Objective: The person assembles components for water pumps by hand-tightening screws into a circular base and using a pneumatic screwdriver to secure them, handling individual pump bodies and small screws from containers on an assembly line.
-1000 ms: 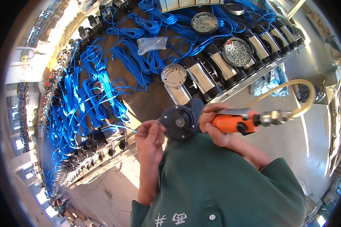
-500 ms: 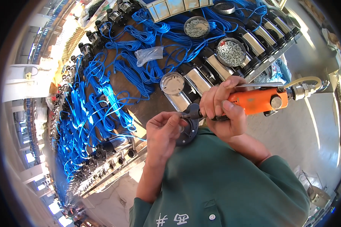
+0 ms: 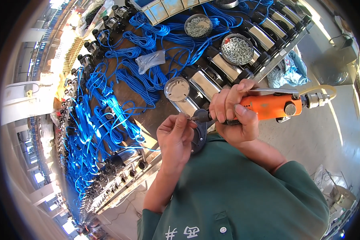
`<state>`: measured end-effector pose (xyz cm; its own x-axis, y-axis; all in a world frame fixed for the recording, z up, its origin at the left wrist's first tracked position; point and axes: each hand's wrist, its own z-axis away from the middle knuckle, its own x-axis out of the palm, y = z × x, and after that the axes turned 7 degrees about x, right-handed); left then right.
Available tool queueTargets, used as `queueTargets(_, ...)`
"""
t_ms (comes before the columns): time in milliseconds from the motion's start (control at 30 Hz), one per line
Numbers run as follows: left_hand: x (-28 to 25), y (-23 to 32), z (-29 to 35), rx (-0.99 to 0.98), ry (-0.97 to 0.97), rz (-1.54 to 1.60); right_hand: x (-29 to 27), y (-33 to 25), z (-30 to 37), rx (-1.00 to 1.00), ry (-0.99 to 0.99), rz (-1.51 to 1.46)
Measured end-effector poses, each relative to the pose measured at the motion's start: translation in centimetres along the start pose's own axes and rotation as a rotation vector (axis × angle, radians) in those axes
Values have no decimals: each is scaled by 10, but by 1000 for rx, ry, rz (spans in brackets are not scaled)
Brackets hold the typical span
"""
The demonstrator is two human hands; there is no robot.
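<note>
My right hand (image 3: 237, 112) is wrapped round an orange air screwdriver (image 3: 272, 107), held level with its hose fitting to the right. The tool's black nose (image 3: 204, 116) points left, toward my left hand (image 3: 176, 134). Thumb and fingers of the left hand pinch at the tip of the bit; a small screw seems to be there, though mostly hidden. Just below the bit, a round black cover (image 3: 198, 138) with small screws in it rests against my green shirt. Beyond it lies a shiny metal cylinder (image 3: 187, 105) with an open end cap (image 3: 177, 89) on it.
Two round dishes of screws, one nearer (image 3: 237, 49) and one farther (image 3: 198, 25), stand among metal cylinders and blue cable coils (image 3: 142, 86). A clear plastic bag (image 3: 150, 61) lies on the coils. A blue and white crate (image 3: 164, 11) sits at the far edge.
My view has shifted slightly, so the bench appears a little up and to the left. The left hand's fingers have closed up at the bit tip; the right hand keeps its grip.
</note>
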<state>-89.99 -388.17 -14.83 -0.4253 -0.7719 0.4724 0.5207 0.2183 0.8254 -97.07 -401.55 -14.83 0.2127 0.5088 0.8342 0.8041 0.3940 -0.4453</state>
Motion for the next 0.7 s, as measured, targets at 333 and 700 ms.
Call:
queueTargets(333, -12, 17, -36, 89, -470, -1249, -36, 12, 24, 213, 53, 183)
queueTargets(700, -72, 23, -33, 22, -104, -286, -62, 38, 47, 364, -6, 338)
